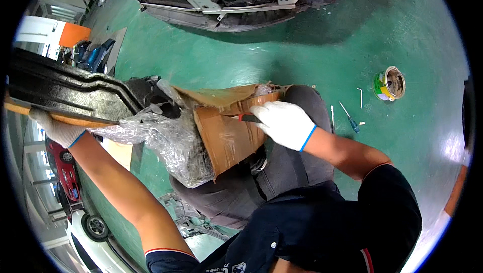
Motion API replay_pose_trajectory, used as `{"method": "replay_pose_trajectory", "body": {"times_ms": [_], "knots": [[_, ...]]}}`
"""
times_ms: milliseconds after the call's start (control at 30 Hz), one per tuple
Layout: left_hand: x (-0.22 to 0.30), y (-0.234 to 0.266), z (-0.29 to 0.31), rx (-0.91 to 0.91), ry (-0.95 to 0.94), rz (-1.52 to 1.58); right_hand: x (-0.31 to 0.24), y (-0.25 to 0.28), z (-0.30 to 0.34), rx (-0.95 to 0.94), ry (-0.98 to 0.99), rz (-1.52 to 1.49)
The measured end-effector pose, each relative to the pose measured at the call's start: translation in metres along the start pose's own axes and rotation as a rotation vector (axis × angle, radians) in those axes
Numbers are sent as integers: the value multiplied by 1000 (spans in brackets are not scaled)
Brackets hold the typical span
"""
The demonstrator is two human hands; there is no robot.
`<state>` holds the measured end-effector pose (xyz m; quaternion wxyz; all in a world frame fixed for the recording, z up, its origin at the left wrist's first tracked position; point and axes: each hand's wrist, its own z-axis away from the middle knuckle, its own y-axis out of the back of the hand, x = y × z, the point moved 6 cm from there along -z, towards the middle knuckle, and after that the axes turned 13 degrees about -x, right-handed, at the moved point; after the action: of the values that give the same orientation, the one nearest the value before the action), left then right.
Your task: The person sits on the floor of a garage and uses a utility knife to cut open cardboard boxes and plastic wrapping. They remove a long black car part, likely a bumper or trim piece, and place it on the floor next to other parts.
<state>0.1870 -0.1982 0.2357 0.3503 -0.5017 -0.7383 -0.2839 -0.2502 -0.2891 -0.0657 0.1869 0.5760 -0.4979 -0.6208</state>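
Cardboard point(229, 139), right hand point(284, 123) gripping red-handled tool point(247, 118) (tip unclear), left hand point(55, 128) holding black panel point(65, 88), end cropped

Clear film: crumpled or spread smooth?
Crumpled: the clear film is bunched beside the cardboard, with uneven creases and scattered glints across its surface.

I've got decent bright light, but the glossy green floor point(407, 144) glares far right, crinkled clear plastic wrap point(176, 147) glints, and fisheye edges bend into black.
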Motion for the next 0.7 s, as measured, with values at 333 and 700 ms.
{"method": "replay_pose_trajectory", "body": {"times_ms": [333,700], "knots": [[12,32,18,310,-88,-334,73,-17,14,-181,-57,-44],[21,41,20,436,-156,-461,207,-14,-26,-511,-8,-244]]}}
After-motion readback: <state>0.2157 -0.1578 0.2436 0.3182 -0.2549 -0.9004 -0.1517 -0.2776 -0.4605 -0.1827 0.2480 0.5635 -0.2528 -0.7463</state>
